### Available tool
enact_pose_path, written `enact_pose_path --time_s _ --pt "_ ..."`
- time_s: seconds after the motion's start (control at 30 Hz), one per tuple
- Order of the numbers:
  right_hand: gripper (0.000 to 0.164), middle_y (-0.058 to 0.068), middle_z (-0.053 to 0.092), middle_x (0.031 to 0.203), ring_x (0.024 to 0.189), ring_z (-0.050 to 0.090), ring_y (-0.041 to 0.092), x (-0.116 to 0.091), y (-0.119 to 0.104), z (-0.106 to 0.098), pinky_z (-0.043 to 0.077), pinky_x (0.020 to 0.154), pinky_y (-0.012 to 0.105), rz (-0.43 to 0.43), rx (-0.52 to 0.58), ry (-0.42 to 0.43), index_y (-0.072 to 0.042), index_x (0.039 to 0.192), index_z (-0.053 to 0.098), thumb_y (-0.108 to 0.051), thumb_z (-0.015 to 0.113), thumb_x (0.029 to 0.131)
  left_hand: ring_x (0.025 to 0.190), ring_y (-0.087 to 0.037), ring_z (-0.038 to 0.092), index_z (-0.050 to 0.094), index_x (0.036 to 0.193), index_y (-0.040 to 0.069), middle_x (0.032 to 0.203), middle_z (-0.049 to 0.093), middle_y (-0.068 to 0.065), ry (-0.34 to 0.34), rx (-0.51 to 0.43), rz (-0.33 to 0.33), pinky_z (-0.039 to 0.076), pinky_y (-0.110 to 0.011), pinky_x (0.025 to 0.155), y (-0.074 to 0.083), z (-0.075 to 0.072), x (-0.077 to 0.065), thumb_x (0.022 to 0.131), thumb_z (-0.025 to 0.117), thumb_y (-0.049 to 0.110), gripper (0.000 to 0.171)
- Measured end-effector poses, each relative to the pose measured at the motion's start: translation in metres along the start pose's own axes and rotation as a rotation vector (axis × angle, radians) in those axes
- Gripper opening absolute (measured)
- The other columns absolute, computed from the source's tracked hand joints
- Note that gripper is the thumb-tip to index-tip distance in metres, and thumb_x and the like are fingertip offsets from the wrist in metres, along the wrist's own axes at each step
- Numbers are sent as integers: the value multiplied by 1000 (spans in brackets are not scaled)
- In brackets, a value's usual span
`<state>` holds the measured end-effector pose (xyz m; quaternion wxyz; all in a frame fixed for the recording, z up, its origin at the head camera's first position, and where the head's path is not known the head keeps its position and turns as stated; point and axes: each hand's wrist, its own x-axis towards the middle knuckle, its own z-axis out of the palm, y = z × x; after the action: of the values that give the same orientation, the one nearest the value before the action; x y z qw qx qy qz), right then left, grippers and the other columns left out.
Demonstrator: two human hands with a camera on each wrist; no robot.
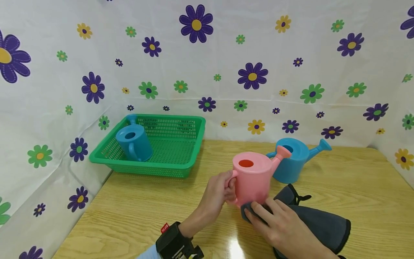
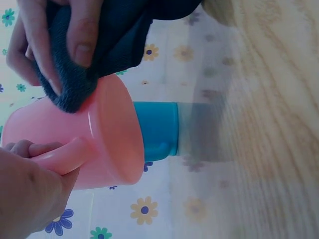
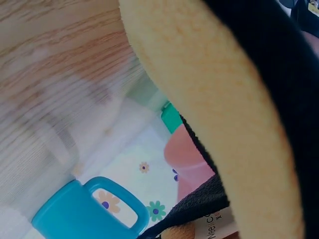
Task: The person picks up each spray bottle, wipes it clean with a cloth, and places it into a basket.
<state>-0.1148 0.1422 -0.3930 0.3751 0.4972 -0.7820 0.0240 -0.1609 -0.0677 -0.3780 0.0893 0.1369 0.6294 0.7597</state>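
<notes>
My left hand (image 1: 213,194) grips the handle of a pink watering can (image 1: 252,183), held upright above the table with its spout to the right. My right hand (image 1: 281,226) pinches a dark grey cloth (image 1: 323,223) and presses a fold of it on the can's lower side. In the left wrist view, the bunched cloth (image 2: 72,74) sits between thumb and fingers against the can's wall near its base. A pale yellow side of the cloth (image 3: 199,89) fills much of the right wrist view, hiding most of my right hand there.
Behind the pink can, a blue watering can (image 1: 289,165) stands on the wooden table (image 1: 155,212), spout to the right. At the back left is a green basket (image 1: 148,167) with another blue watering can (image 1: 139,142) inside. Flowered white sheeting (image 1: 200,64) rises behind the table.
</notes>
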Motion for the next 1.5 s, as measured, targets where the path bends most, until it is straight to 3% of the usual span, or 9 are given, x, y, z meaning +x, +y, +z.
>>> enact_pose_path --time_s 0.17,0.47,0.73,1.03,1.5 --pt "56 4 64 108 80 48 17 1 -1 0 46 63 25 -27 0 -4 -13 110 76 -12 20 113 52 -11 20 33 69 7 57 23 5 3 -61 13 23 -25 56 3 -4 3 105 37 27 41" --pt "54 3 66 109 83 49 17 1 -3 0 44 65 26 -70 -12 -2 -16 110 76 -12 22 113 52 -11 20 33 69 9 56 23 6 32 -111 -26 26 -23 56 3 -10 2 105 35 27 41" --pt "52 2 66 110 88 53 18 0 -4 -3 47 67 28 -74 -27 -8 -18 112 75 -14 23 113 50 -11 18 27 66 10 57 20 7 -5 -110 -6 20 -25 52 4 -11 3 105 34 26 43" --pt "41 4 67 108 86 56 19 2 0 -4 49 68 30 -55 5 83 -14 114 74 -15 33 112 49 -11 18 27 64 8 56 20 5 -9 -99 -19 20 -24 50 1 -13 0 103 37 24 43" --pt "41 8 74 106 88 63 24 7 9 -15 58 72 37 33 -29 156 -11 114 76 -19 35 112 49 -9 22 28 66 8 55 23 5 -79 -8 -110 23 -22 50 -11 -14 -5 101 34 22 39"
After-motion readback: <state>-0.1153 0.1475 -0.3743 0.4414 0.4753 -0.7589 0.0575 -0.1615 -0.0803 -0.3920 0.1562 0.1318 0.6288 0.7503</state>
